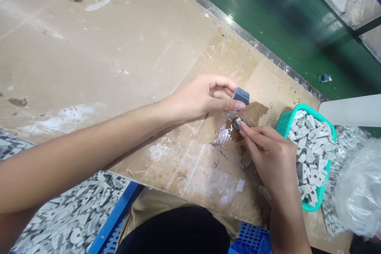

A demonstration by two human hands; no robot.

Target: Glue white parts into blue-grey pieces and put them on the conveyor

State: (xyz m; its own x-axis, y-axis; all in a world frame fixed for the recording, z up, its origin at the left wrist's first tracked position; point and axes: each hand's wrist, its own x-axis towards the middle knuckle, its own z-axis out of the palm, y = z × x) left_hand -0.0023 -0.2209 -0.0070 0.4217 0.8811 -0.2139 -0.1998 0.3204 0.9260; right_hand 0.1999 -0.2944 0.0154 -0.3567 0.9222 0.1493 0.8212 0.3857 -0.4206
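Note:
My left hand (212, 97) is closed round a small blue-grey plastic piece (241, 95), held between the thumb and fingers above the table. Just below it, my right hand (269, 149) pinches a small light grey piece (238, 120) between thumb and fingertips. That piece is at a small dark, shiny spot, and I cannot tell whether it touches it. Under both hands lies a brown cardboard sheet (258, 113) with a wet, glossy patch.
A teal basket (283, 123) full of grey pieces stands on the right, beside a clear plastic bag (360, 186). At the lower left a blue crate (110, 220) holds many grey pieces. Another small piece (324, 78) lies on the green surface beyond the worktable (119, 47).

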